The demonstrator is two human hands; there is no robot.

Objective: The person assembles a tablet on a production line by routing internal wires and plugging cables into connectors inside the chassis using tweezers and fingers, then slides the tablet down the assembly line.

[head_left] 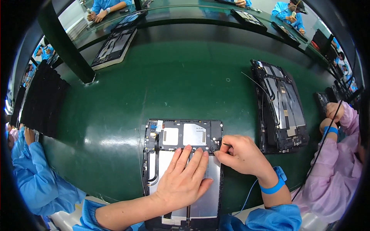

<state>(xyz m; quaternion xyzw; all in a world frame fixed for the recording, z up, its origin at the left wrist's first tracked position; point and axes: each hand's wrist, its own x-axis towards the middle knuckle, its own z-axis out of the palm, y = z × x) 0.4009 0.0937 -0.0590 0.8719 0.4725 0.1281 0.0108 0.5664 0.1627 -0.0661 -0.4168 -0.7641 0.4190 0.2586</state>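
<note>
In front of me lies an opened tablet (178,124), its inner side up, with a black frame, silver panels and two pale rectangles near its far end. My left hand (181,181) rests on the middle of it, palm down, fingers stretched out and slightly spread. At the tablet's right edge, my right hand (241,154) is closed in a pinch. A thin dark tool (227,145) shows between its fingers; most of it is hidden, so I cannot tell its exact kind. A blue strap (274,184) with a thin cord circles my right wrist.
Several opened tablets (285,104) are stacked to the right on the green table (185,88). Another device (115,46) lies far left, beside a dark post (63,46). Black panels (42,102) stand at the left. Co-workers in blue and pink sleeves (327,169) sit around.
</note>
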